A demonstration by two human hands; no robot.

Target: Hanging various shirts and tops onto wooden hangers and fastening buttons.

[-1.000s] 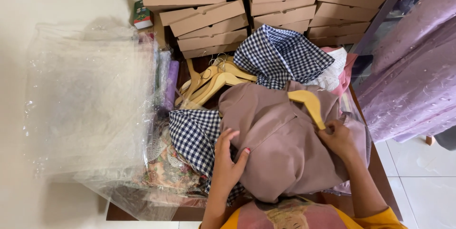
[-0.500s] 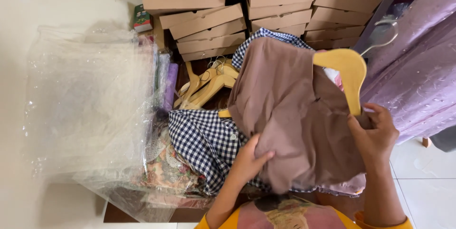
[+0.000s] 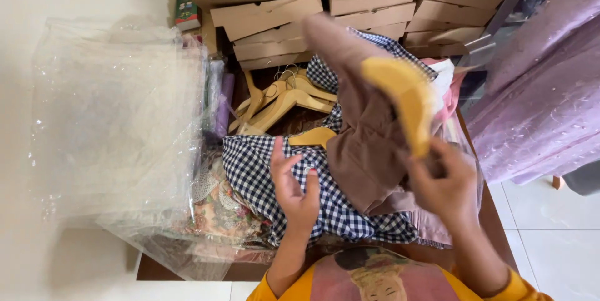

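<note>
- The right hand (image 3: 445,188) is closed around the lower end of a wooden hanger (image 3: 403,104) and holds it up above the pile of clothes; the picture is blurred here, so the exact finger grip cannot be told.
- A brown garment (image 3: 365,145) hangs from that hanger, draping down onto the pile.
- The left hand (image 3: 294,185) is open, fingers spread and slightly curled, palm up over a checked cloth (image 3: 262,176), just left of the brown garment; whether it touches the cloth cannot be told.
- A second wooden hanger (image 3: 312,137) lies on the checked cloth, just beyond the left hand's fingertips.
- More hangers (image 3: 278,98) lie in a heap beyond the checked cloth.
- Flat cardboard boxes (image 3: 269,17) are stacked behind the heap.
- Clear plastic bags (image 3: 112,126) lie left of the checked cloth.
- Lilac fabric (image 3: 544,95) hangs right of the brown garment.
</note>
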